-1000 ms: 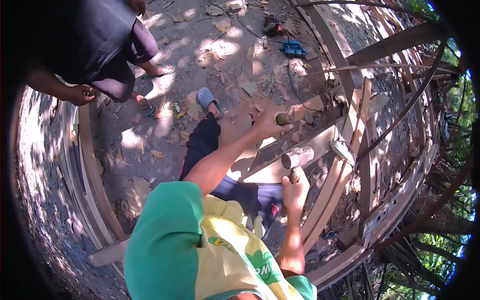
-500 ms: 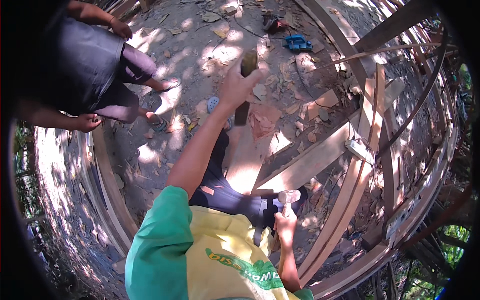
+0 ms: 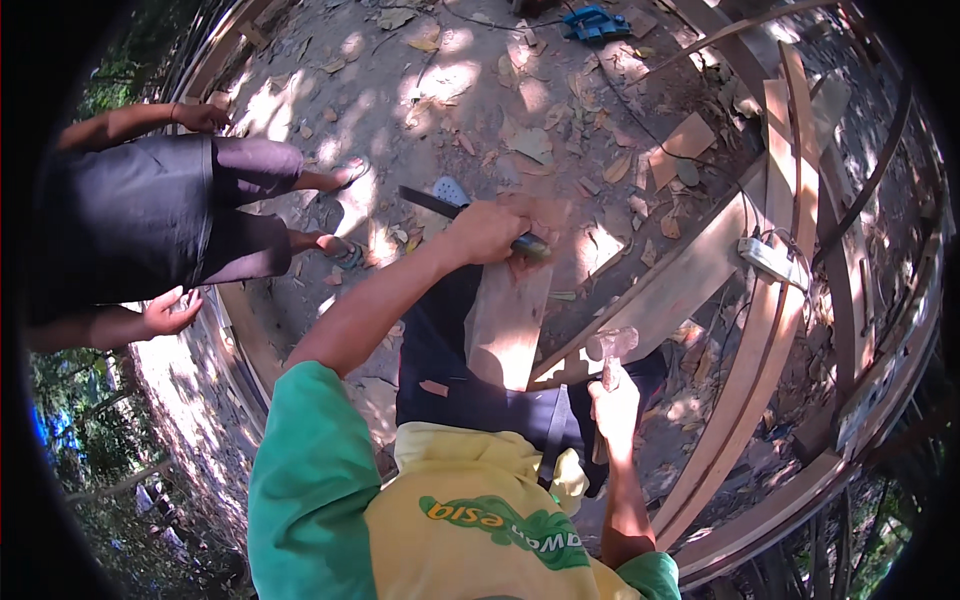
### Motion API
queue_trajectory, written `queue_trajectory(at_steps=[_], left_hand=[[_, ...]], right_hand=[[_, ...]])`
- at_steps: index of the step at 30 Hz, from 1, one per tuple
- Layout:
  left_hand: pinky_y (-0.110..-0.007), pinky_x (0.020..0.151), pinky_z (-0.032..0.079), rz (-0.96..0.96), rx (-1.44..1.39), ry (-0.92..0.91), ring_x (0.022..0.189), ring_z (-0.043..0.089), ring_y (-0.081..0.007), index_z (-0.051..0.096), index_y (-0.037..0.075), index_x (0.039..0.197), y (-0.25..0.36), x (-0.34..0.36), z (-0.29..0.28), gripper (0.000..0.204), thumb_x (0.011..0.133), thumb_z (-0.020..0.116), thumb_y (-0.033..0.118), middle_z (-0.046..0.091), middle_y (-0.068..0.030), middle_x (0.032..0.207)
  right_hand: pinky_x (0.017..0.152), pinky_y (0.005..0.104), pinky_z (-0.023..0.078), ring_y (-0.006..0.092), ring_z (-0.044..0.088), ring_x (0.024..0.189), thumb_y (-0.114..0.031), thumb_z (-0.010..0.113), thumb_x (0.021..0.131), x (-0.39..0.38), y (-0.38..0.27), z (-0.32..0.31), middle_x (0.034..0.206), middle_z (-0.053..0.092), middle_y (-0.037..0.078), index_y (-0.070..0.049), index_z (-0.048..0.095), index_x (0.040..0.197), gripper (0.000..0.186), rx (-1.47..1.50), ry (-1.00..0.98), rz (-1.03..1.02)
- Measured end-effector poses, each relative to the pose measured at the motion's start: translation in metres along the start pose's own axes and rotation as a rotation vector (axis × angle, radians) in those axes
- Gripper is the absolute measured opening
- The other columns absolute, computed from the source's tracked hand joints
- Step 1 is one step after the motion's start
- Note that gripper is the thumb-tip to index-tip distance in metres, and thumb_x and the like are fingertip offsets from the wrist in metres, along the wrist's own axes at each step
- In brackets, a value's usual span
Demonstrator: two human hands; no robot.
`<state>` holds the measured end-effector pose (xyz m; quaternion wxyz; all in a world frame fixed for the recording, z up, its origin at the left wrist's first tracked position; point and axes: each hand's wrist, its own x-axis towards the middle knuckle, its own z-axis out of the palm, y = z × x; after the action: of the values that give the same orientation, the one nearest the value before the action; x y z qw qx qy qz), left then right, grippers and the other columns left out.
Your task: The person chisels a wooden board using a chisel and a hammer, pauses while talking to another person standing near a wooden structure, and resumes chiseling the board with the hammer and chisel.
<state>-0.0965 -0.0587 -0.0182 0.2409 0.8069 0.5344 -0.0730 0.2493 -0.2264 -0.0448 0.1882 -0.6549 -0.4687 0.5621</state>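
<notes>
One grey-headed, wooden-handled hammer (image 3: 612,345), right of centre: fingers of the right hand (image 3: 616,402) closed round its handle. One pale, flat wooden board (image 3: 505,335), centre: best braced steady. One dark, flat-bladed tool (image 3: 428,200), above centre: fingers of the left hand (image 3: 485,232) wrapped around it; edge best kept clear of the dark-trousered legs (image 3: 430,320). Beyond: one white, oblong socket strip (image 3: 775,263), right; one blue power tool (image 3: 597,23), top.

brown dirt ground (image 3: 395,135), scattered dry leaves (image 3: 532,145), patches of dappled sunlight (image 3: 447,80), green foliage (image 3: 115,78) along the left
</notes>
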Motion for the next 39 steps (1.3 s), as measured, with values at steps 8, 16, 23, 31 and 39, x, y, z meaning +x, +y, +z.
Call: queue_trajectory(at_steps=[8,16,23,31,39], left_hand=[[-0.047,0.077,0.053,0.242,0.081,-0.125,0.095,0.067,-0.0341,0.058,0.004,0.104,0.014,-0.004,-0.012,0.036,0.074,0.074,0.018,0.066,-0.0170,0.107],[-0.044,0.083,0.051,0.020,-0.468,0.284,0.098,0.065,-0.0352,0.066,0.010,0.115,0.080,0.039,-0.090,0.040,0.080,0.077,0.026,0.067,-0.0150,0.101],[-0.049,0.076,0.054,-0.480,-0.263,0.146,0.083,0.070,-0.0412,0.073,0.003,0.096,0.050,0.042,-0.076,0.037,0.074,0.079,0.032,0.071,-0.0237,0.084],[-0.050,0.080,0.057,-0.689,-0.039,0.208,0.088,0.071,-0.0414,0.070,-0.004,0.100,0.051,-0.007,0.017,0.041,0.077,0.073,0.030,0.071,-0.0276,0.091],[-0.051,0.080,0.053,-0.281,-0.478,-0.020,0.094,0.069,-0.0437,0.067,-0.002,0.106,0.144,0.011,-0.024,0.039,0.078,0.069,0.025,0.068,-0.0292,0.088]], right_hand=[[0.038,0.0273,0.040,0.0089,0.047,0.041,-0.002,0.059,0.080,0.010,0.007,-0.017,0.058,0.049,0.000,-0.003,0.057,0.089,0.009,0.116,-0.004,0.110],[0.037,0.0273,0.040,0.0105,0.048,0.039,-0.001,0.058,0.080,0.009,0.011,-0.021,0.058,0.050,0.000,-0.002,0.057,0.090,0.010,0.150,0.015,0.150],[0.037,0.0275,0.039,0.0107,0.048,0.039,-0.003,0.060,0.081,0.009,0.058,-0.026,0.055,0.050,0.000,-0.003,0.059,0.093,0.013,0.120,0.066,0.117],[0.037,0.0273,0.039,0.0090,0.048,0.039,-0.004,0.060,0.082,0.025,0.076,-0.029,0.054,0.050,0.000,-0.003,0.055,0.085,0.006,0.053,0.084,0.059],[0.066,0.0375,0.051,0.0233,0.061,0.066,-0.015,0.067,0.078,0.021,0.053,-0.026,0.075,0.066,0.016,0.003,0.062,0.089,0.022,0.007,0.042,0.214]])
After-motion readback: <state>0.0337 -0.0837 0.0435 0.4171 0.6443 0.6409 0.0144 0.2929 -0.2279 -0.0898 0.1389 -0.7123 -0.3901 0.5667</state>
